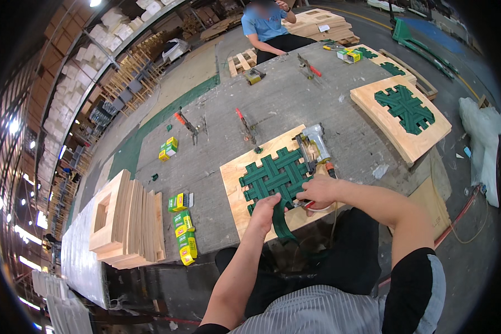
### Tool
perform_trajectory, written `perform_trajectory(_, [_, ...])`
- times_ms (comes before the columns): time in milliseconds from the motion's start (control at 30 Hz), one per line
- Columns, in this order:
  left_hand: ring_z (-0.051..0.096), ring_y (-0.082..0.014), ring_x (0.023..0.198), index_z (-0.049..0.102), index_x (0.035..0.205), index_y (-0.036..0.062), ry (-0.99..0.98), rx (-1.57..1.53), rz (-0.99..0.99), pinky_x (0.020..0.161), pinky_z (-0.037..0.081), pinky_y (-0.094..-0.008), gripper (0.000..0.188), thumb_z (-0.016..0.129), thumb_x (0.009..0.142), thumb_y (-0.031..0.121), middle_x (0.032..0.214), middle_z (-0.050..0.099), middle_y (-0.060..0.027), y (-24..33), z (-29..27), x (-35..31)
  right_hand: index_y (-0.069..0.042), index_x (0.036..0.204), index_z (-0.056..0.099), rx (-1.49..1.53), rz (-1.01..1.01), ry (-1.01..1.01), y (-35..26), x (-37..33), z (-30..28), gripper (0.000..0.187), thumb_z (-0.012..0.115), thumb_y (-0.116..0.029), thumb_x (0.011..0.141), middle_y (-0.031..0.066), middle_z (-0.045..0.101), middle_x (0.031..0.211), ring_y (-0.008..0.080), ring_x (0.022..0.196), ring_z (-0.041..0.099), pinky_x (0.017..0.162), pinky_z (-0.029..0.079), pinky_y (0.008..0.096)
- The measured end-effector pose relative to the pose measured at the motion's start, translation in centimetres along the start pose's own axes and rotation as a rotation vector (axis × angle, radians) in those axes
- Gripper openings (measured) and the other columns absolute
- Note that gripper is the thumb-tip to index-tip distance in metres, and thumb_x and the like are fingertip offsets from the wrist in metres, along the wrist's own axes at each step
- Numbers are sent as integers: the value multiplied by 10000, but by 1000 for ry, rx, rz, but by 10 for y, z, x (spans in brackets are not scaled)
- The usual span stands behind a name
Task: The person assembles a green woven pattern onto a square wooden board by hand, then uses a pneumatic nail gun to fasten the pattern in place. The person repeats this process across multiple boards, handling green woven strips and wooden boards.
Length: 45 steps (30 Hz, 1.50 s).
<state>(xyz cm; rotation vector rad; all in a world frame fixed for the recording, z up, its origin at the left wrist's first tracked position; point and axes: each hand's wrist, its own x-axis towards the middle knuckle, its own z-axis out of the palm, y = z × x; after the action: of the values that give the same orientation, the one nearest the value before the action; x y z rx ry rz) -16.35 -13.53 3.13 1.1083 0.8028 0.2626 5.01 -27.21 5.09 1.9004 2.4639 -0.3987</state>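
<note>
Green webbing (275, 173) is woven in a criss-cross over a light wooden panel (231, 179) at the table's near edge. My left hand (265, 210) pinches a loose green strap (282, 224), whose tail hangs over the panel's near edge. Close to the strap, my right hand (320, 191) is closed on red-handled scissors (308, 205), partly hidden under the fingers. A staple gun (309, 149) lies at the panel's far right corner, beyond my right hand.
Wooden frames (114, 222) are stacked at left, beside yellow-green boxes (184, 228). Red-handled tools (244, 123) lie across the grey table (206, 161). Webbed panels (395, 119) are stacked at right. A person (268, 28) in a blue shirt sits at the far side.
</note>
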Motion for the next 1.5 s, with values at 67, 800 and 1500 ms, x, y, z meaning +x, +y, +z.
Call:
perform_trajectory(67, [692, -170, 758, 694, 1064, -28, -9, 59, 5, 703, 544, -299, 315, 600, 1065, 273, 902, 731, -77, -2, 5, -4, -148, 1139, 610, 6, 4, -38, -4, 9, -1, 493, 750, -521, 850, 140, 681, 962, 380, 981, 701, 808, 538, 519])
perform_trajectory(800, [641, -245, 648, 619, 1034, 39, 404, -521, -118, 618, 585, -427, 167, 659, 1032, 201, 794, 640, -94, -126, -59, -127, -50, 1111, 725, 245, 950, 789, 96, -62, 47, 273, 658, -270, 962, 227, 710, 1069, 432, 1062, 671, 908, 531, 513])
perform_trajectory(1500, [650, -185, 599, 659, 953, -29, 703, -418, 19, 549, 528, -348, 299, 621, 1051, 251, 792, 665, -86, -119, -56, -94, 71, 1284, 644, 330, 1146, 683, 149, -18, 8, 601, 801, -323, 859, 303, 683, 1229, 450, 1162, 658, 1000, 514, 479])
